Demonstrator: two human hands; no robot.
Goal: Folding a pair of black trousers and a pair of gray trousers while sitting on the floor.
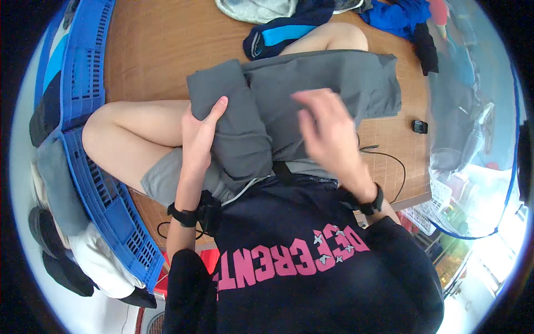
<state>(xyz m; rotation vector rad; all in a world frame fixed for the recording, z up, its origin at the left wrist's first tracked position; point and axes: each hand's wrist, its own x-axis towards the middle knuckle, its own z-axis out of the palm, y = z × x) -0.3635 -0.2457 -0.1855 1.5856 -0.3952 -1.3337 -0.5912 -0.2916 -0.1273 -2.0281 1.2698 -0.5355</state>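
Observation:
A dark grey garment [288,108] lies across my lap, with its left part folded over in a thick band. My left hand [198,131] grips the left edge of that band, thumb on top and fingers hidden beneath the cloth. Over the right half of the fabric is my right hand [331,131], blurred, with thumb and fingers apart and nothing held. Whether its fingertips touch the cloth cannot be told.
Blue plastic baskets [85,83] holding clothes line the left side. Other clothes [288,31] lie beyond my legs on the brown mat [154,46]. A small black device [419,127], a black cable [394,158] and clear plastic sheeting [471,108] are on the right.

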